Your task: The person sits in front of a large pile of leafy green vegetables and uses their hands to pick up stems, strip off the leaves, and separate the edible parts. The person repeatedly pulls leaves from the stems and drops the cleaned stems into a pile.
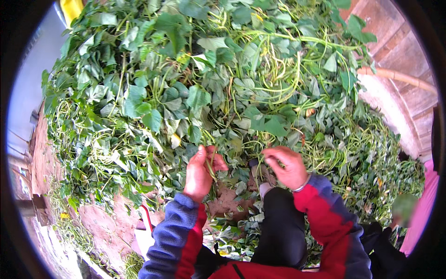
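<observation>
A large heap of leafy green vines (198,101), with broad leaves and long pale stems, fills the space before me. My left hand (204,171) is at the heap's near edge, palm turned inward. A short green stem (210,168) lies between its thumb and fingers. To the right, my right hand (286,166) is held palm down with bent fingers, close to thin stems that hang by its fingertips. Whether it pinches one of them cannot be made out. Below and between the hands, my foot (265,188) shows among loose leaves.
Reddish bare ground (104,223) shows at lower left, with scattered stems. A person in pink clothing (423,209) is close at the right edge. A brick wall (400,45) and a curved pole (397,75) stand at upper right. Something yellow (71,12) is at upper left.
</observation>
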`<move>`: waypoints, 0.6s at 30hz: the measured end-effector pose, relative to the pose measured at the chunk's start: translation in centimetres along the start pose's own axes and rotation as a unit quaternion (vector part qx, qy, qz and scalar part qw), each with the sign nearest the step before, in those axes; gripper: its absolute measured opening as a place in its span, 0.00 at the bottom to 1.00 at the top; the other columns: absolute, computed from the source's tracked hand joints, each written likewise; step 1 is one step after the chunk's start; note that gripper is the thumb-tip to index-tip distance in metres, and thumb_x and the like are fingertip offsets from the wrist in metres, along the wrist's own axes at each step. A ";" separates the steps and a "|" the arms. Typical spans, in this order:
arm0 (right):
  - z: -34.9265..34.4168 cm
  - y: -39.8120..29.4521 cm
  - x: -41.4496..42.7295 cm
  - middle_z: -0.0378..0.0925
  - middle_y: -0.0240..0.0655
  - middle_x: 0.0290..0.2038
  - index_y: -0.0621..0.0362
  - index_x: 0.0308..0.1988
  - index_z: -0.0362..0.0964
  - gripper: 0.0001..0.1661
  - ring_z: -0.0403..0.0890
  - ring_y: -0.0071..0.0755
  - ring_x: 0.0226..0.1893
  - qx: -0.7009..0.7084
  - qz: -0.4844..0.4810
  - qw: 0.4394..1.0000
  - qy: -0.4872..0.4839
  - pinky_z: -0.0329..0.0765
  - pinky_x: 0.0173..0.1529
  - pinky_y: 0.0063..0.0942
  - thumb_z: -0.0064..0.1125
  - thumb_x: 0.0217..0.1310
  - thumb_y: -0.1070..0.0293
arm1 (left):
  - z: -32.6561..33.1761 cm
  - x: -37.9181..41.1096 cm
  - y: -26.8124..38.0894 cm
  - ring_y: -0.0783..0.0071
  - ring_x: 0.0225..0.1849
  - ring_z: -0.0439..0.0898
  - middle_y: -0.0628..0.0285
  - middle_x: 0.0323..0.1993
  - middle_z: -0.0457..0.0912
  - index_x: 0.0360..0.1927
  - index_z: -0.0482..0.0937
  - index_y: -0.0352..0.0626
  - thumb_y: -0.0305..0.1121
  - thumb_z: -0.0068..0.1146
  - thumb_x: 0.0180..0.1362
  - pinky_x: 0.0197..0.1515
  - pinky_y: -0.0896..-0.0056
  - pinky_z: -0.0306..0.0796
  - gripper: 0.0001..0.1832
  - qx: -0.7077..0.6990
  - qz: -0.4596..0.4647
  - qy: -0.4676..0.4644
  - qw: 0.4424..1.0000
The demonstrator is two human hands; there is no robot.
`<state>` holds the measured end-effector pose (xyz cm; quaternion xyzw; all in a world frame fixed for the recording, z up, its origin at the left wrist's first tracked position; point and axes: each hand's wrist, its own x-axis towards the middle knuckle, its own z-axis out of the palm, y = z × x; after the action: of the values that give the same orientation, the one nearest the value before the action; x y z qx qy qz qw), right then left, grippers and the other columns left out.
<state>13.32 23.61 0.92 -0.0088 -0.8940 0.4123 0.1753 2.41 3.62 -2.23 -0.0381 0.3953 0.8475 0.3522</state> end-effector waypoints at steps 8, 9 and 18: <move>6.3 -6.9 4.0 0.68 0.31 0.38 0.49 0.42 0.69 0.27 0.70 0.37 0.37 -0.099 -0.193 0.972 -0.090 0.70 0.42 0.31 0.57 0.35 0.79 | -0.4 -0.3 0.4 0.68 0.35 0.74 0.57 0.33 0.75 0.40 0.67 0.33 0.41 0.34 0.61 0.42 0.69 0.66 0.19 -0.071 0.011 -0.011 0.997; 6.8 -7.2 4.1 0.68 0.32 0.36 0.50 0.41 0.70 0.26 0.71 0.37 0.36 -0.088 -0.195 0.972 -0.101 0.70 0.41 0.30 0.58 0.35 0.79 | -0.4 -0.4 0.5 0.69 0.35 0.73 0.57 0.34 0.75 0.41 0.67 0.33 0.41 0.34 0.61 0.42 0.69 0.66 0.19 -0.103 -0.006 -0.029 0.994; 7.9 -7.1 5.5 0.72 0.36 0.36 0.63 0.37 0.72 0.13 0.74 0.27 0.35 0.187 -0.069 0.979 0.038 0.70 0.40 0.20 0.55 0.46 0.81 | -0.8 -0.9 1.7 0.77 0.26 0.74 0.63 0.25 0.78 0.33 0.73 0.35 0.43 0.43 0.58 0.31 0.78 0.68 0.18 0.196 0.118 -0.011 0.973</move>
<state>6.58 14.02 3.12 0.0700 -0.7923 0.5583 0.2359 1.85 1.81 -1.31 0.0880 0.5517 0.7894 0.2545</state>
